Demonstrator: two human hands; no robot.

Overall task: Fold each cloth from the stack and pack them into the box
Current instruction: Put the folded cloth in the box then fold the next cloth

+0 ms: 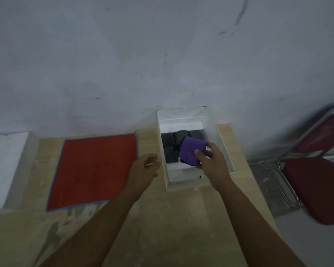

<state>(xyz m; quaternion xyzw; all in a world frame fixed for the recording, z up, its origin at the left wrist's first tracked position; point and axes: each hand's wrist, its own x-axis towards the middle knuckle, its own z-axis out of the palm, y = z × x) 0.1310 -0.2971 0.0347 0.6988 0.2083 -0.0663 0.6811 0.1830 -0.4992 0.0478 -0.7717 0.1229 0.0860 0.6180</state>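
A white box [163,151] stands on the wooden table at the back, right of centre. Grey folded cloths [170,139] lie inside it. My right hand [210,158] grips a folded purple cloth [190,150] over the inside of the box, thumb on top. My left hand [146,166] hovers just left of the box with loosely curled fingers and holds nothing. A red cloth with a blue hem [94,170] lies spread flat on the table to the left; whether more cloths lie under it cannot be told.
A wall rises right behind the wooden table [162,218]. A white block [4,164] sits at the left edge. A red folding chair [316,185] with a metal frame stands to the right of the table.
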